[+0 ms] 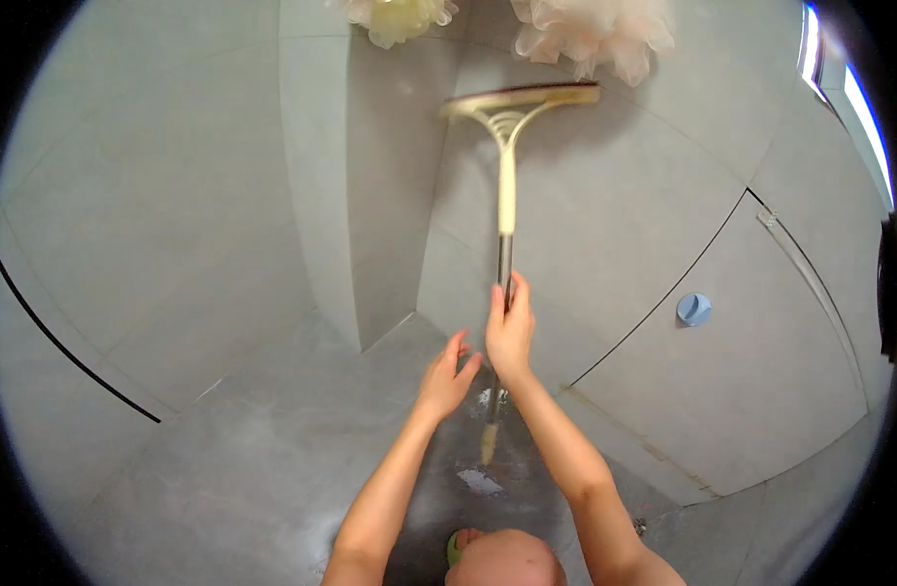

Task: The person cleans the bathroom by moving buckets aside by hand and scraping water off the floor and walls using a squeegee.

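Observation:
A cream squeegee (508, 186) with a wide head and a long metal pole stands upright before the grey tiled wall, its head near the top of the view. My right hand (510, 332) is wrapped round the metal part of the pole, below the cream section. Just left of the pole, my left hand (450, 377) has its fingers apart and holds nothing. The pole's lower end shows between my forearms, above the floor.
Pale bath puffs (595, 34) hang at the top, beside a yellowish one (397, 18). A blue round knob (694, 310) is on the right wall. A wall corner (355, 195) juts out left of the squeegee. My foot in a green slipper (457, 547) shows below.

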Demonstrator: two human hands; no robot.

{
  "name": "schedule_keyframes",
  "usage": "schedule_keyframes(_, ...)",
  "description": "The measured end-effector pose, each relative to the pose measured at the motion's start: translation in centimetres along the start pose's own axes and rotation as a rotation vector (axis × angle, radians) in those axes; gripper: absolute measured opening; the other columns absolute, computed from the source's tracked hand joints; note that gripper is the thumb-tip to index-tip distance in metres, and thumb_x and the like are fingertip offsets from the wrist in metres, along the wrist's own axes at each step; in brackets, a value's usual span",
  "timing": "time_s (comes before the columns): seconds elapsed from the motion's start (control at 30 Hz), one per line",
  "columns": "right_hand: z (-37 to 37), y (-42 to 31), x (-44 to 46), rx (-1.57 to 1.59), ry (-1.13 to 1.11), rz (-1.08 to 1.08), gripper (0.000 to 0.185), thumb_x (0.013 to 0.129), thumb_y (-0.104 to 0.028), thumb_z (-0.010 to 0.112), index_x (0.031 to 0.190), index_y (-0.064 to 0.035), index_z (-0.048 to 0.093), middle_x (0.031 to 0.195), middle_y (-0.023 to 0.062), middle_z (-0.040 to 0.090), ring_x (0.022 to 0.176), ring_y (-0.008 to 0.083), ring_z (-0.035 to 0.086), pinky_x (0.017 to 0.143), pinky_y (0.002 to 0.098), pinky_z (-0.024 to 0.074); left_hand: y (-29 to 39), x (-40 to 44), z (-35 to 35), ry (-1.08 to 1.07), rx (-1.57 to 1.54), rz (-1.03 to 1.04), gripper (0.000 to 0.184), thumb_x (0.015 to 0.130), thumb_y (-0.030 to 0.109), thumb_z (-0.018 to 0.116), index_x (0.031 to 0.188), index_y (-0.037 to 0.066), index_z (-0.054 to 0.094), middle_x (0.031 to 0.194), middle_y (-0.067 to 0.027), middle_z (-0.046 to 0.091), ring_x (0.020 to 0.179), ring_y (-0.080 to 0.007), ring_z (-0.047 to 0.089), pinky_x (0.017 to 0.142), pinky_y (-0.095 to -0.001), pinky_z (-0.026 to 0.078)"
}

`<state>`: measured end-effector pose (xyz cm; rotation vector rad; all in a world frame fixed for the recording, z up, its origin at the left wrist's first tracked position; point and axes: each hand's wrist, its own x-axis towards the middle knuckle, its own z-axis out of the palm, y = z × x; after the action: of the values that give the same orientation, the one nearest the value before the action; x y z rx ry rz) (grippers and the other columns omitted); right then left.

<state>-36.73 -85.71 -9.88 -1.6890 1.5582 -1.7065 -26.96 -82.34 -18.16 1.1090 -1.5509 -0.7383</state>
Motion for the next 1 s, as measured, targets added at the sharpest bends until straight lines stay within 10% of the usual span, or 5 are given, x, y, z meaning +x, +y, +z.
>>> schedule_keyframes(0.27, 5.9, -4.3, 5.7, 0.336, -0.084, 0.084, 0.033, 0.091, -0.022, 0.037, 0.118, -0.0029, 0.030, 0.062, 0.0029, 0.043, 0.048, 0.0103, 0.043, 0.040, 0.0261, 0.0444, 0.5, 1.6, -1.5, 0.060, 0.034, -0.081, 0.045, 0.089, 0.026, 0.042, 0.130, 0.013, 0.029, 0.105, -0.0212, 0.055, 0.094, -0.0379, 0.054, 0.077, -0.0416, 0.042)
schedule_keyframes(0.5, 13.0, 8.9, -11.0, 0.117, -0.227, 0.253, 0.021, 0.093, -0.026, 0.034, 0.094, -0.0048, 0.030, 0.055, 0.0033, 0.044, 0.042, 0.0141, 0.048, 0.036, 0.0279, 0.0397, -9.9, -11.3, -5.2, -0.048, 0.325, -0.395, 0.041, 0.089, 0.026, 0.042, 0.127, 0.018, 0.028, 0.084, -0.0280, 0.057, 0.076, -0.0470, 0.054, 0.063, -0.0513, 0.042)
schedule_keyframes(0.63, 16.0, 13.2, -20.5, -0.027, -0.335, 0.492, 0.030, 0.091, -0.031, 0.036, 0.088, -0.0022, 0.031, 0.060, 0.0241, 0.055, 0.058, 0.0437, 0.055, 0.050, 0.0503, 0.0409, -15.0, -19.6, -8.2, -0.140, 0.450, -0.551, 0.037, 0.087, 0.029, 0.045, 0.120, 0.013, 0.037, 0.078, -0.0245, 0.059, 0.073, -0.0439, 0.056, 0.061, -0.0503, 0.042)
schedule_keyframes(0.77, 13.5, 11.7, -23.7, 0.142, -0.422, 0.814, 0.030, 0.091, -0.029, 0.040, 0.089, -0.0003, 0.032, 0.062, 0.0140, 0.058, 0.051, 0.0244, 0.058, 0.046, 0.0357, 0.0463, -14.6, -21.5, -13.3, -0.301, 0.699, -0.508, 0.037, 0.087, 0.030, 0.046, 0.118, 0.013, 0.039, 0.076, -0.0222, 0.059, 0.070, -0.0412, 0.057, 0.060, -0.0487, 0.044)
schedule_keyframes(1.0, 6.9, 4.3, -14.6, 0.309, -0.341, 0.284, 0.021, 0.092, -0.023, 0.039, 0.093, -0.0025, 0.033, 0.068, 0.0077, 0.055, 0.054, 0.0144, 0.055, 0.046, 0.0257, 0.0457, -9.0, -12.9, -8.8, -0.121, 0.618, -0.222, 0.036, 0.086, 0.028, 0.047, 0.117, 0.009, 0.041, 0.080, -0.0203, 0.060, 0.069, -0.0393, 0.057, 0.057, -0.0465, 0.045)
